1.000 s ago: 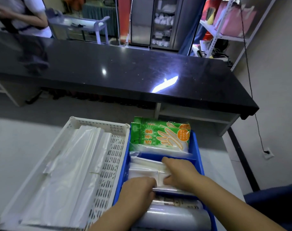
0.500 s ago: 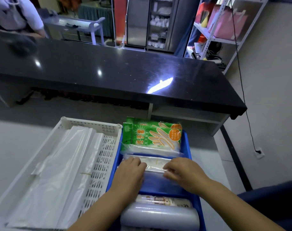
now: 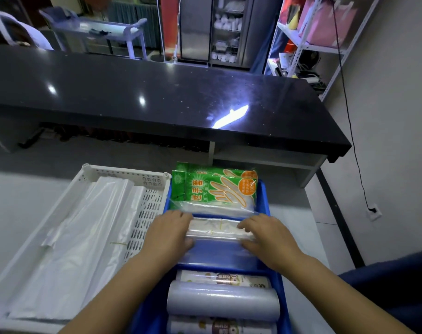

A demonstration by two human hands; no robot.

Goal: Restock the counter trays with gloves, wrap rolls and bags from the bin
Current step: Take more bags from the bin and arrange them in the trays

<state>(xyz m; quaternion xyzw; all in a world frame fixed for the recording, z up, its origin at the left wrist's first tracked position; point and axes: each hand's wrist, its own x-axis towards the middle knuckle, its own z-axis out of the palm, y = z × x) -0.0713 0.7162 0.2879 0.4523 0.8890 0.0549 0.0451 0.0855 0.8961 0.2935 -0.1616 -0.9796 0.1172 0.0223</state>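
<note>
Pale work counter (image 3: 24, 201) under a glossy black bar top (image 3: 157, 97). Within the last second the flat clear packet of plastic bags (image 3: 217, 229) had moved from the near side to the far side of the middle compartment of the blue divided plastic tray (image 3: 264, 196), beside the green glove packs (image 3: 214, 189). Placement looked nearly done. The left hand (image 3: 167, 233) and right hand (image 3: 267, 236) each gripped one end of the packet narrowly, fingers curled over the top and thumbs at the near edge.

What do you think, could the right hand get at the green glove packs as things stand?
Probably yes: the glove packs lie uncovered just beyond the clear bag bundle the right hand holds, with nothing between; it would need to let go first.
</note>
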